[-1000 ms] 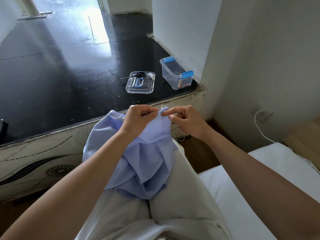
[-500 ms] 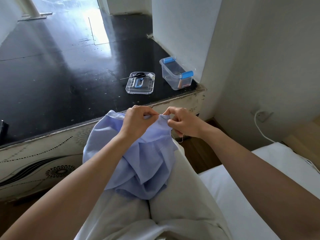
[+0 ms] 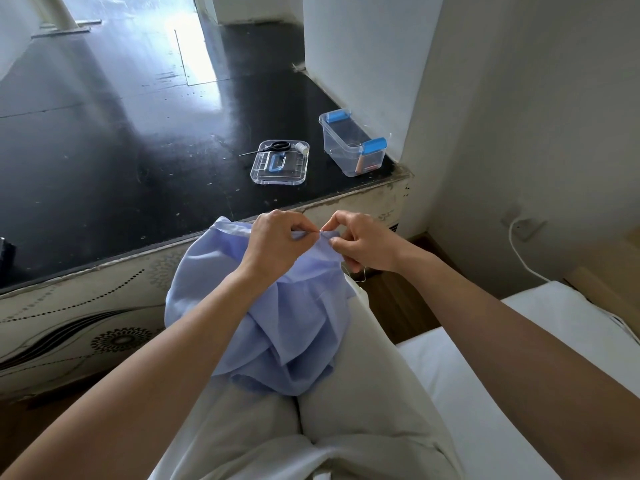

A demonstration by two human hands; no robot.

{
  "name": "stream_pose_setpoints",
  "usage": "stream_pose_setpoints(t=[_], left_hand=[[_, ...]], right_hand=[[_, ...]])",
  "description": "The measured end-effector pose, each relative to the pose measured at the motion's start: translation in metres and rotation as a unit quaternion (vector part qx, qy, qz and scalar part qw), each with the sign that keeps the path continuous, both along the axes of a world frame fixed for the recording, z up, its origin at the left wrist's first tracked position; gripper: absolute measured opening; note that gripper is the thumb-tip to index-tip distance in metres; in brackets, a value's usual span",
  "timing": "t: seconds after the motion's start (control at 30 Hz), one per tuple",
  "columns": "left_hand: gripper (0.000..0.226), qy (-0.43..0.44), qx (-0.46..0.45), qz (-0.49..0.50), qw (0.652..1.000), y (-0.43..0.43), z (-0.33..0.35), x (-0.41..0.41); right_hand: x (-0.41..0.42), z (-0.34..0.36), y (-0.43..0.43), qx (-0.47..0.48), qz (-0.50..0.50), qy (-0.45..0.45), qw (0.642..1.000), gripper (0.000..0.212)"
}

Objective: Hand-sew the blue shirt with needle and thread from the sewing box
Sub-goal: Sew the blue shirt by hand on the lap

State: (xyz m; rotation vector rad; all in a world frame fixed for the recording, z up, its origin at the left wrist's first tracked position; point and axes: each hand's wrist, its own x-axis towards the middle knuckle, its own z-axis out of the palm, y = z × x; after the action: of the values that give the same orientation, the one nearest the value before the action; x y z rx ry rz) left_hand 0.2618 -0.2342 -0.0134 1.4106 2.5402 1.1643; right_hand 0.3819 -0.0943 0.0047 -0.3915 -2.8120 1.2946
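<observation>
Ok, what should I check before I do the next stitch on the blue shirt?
1. Left hand pinching the blue shirt at its top edge: ok.
2. Right hand pinching the same edge, right beside the left hand: ok.
3. Needle held in the fingertips: cannot tell, too small to see.
4. Thread hanging loose below the right hand, no tangle showing: ok.
5. Rest of the shirt resting bunched on the lap: ok.
6. Scissors lying on the clear lid, apart from both hands: ok.
</observation>
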Motion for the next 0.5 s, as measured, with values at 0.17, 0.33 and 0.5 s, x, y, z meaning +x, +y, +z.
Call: stream_pose_setpoints(t=[0.17,0.33,0.5], left_hand=[[0.008,-0.027,-0.013,0.024,0.999,0.0017,0.0011,-0.0021],[0.011,-0.077,-0.028,0.044,0.996,0.0021,-0.0009,-0.0046],[0.015,-0.099,-0.042,0.048,0.993,0.0024,-0.0005,-0.0037]], right_hand=[[-0.0022,-0.0011,0.0021,-0.010,-0.017,0.017,1.000,0.015],[0.0019,0.0010,0.0057,-0.056,-0.015,0.025,0.998,0.019],[0.0062,-0.0006,0.0083,-0.100,-0.006,0.028,0.995,0.026]])
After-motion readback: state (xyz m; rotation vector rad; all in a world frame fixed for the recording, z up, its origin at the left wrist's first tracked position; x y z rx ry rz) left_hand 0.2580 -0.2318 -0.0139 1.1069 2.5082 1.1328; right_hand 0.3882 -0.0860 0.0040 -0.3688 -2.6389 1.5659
